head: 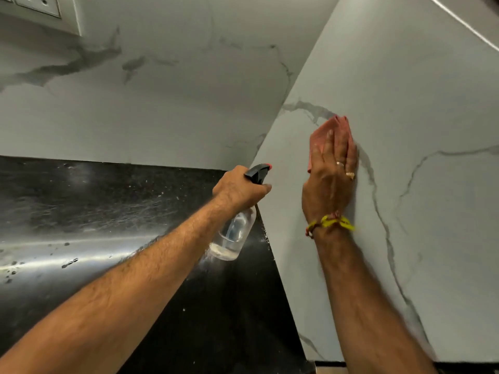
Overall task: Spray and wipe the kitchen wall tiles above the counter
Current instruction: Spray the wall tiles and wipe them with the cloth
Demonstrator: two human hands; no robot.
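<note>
So the person's right hand is lying flat with straight fingers, pressing a pink cloth against the marble-look wall tiles on the right side, roughly 2 o'clock from where I'm standing. The left hand is curling round the neck of a clear spray bottle, black nozzle pointing toward the corner, hanging just over the black counter around 9 o'clock of the wiping hand. Looks like wiping is the step going on here, and I'd say keeping the whole palm flat and working in overlapping passes is doing more good than fingertip scrubbing. Room-wise, there's plenty of open tile up toward 12 and out to 3 o'clock. The tight spots are the corner where the two walls meet at 10 o'clock and the counter edge down at 6. A socket plate is sitting way up at 11 o'clock on the back wall, so I'd be keeping spray off that.
</note>
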